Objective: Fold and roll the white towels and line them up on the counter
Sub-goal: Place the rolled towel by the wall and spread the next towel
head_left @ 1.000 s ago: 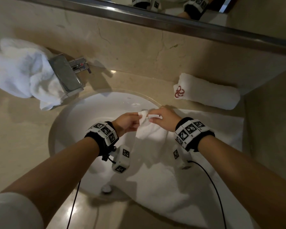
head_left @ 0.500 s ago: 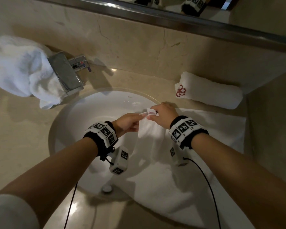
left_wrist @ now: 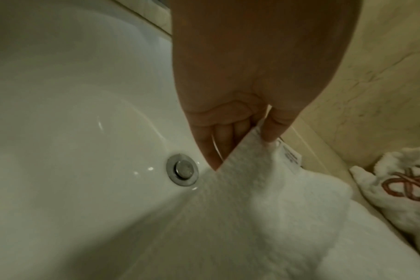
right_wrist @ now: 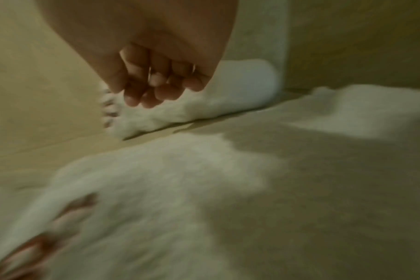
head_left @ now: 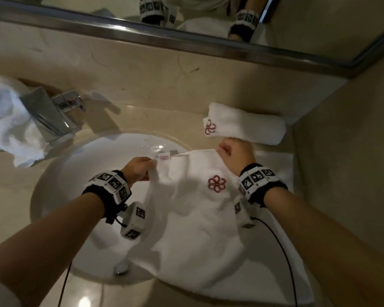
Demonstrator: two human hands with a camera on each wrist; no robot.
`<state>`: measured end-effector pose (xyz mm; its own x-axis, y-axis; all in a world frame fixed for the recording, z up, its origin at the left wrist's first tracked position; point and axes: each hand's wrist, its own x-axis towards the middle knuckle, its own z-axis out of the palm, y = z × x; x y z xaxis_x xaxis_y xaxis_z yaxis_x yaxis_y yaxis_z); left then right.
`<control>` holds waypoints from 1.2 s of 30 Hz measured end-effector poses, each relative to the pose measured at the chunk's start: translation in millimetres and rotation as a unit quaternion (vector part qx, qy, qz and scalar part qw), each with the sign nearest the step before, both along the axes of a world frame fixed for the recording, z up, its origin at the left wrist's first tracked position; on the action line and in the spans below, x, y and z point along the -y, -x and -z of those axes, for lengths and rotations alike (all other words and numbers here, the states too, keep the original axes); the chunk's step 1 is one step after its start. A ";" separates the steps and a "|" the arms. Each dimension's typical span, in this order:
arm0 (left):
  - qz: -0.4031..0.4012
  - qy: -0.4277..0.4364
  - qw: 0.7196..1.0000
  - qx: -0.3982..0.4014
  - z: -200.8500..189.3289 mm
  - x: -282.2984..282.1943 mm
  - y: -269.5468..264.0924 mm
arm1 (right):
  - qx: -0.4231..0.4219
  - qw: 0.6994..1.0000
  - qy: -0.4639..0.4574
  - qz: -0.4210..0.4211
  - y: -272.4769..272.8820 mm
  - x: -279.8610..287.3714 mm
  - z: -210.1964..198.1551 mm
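A white towel (head_left: 197, 218) with a red flower logo (head_left: 217, 183) lies spread over the right side of the sink and the counter. My left hand (head_left: 140, 170) pinches its far left corner beside the sewn label (head_left: 164, 156); in the left wrist view thumb and fingers (left_wrist: 264, 132) nip the towel's edge (left_wrist: 252, 208). My right hand (head_left: 233, 152) is a curled fist at the towel's far edge, just short of a rolled towel (head_left: 244, 125) by the wall. In the blurred right wrist view no cloth shows in the curled fingers (right_wrist: 144, 91), with the roll (right_wrist: 240, 91) behind them.
A white sink basin (head_left: 87, 173) with a drain plug (left_wrist: 182, 169) sits under the towel's left part. A chrome faucet (head_left: 51, 116) stands at the back left, with crumpled white towels (head_left: 5, 120) beside it. A side wall (head_left: 341, 151) closes the counter on the right.
My hands, pinching the same corner together before, have parted. The right hand has moved right along the far edge, and the towel now lies spread with its logo showing.
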<state>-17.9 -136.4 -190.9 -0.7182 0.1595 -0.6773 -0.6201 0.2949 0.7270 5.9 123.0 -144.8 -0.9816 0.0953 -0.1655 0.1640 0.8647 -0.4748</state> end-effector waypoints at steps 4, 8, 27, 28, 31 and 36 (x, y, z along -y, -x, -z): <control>-0.001 0.037 0.999 0.002 -1.7 -20.0 5.8 | 0.009 0.965 0.007 0.263 -15.3 -70.0 3.7; 0.011 0.083 0.996 0.015 1.3 -30.9 10.1 | 0.078 0.903 0.003 0.422 -27.2 -124.3 18.6; -0.046 0.200 0.976 -0.071 -32.6 4.4 -16.3 | -0.023 0.887 0.176 0.426 -38.3 -127.5 2.0; -0.048 0.203 0.974 -0.087 -42.5 7.8 -21.1 | -0.031 0.892 0.173 0.417 -39.9 -126.8 -6.0; -0.052 0.218 0.962 -0.153 -66.6 24.8 -30.9 | -0.062 0.902 0.158 0.396 -47.9 -114.6 -37.6; -0.093 0.191 0.947 -0.240 -113.4 42.6 -39.4 | -0.135 0.891 0.177 0.396 -65.8 -94.6 -96.1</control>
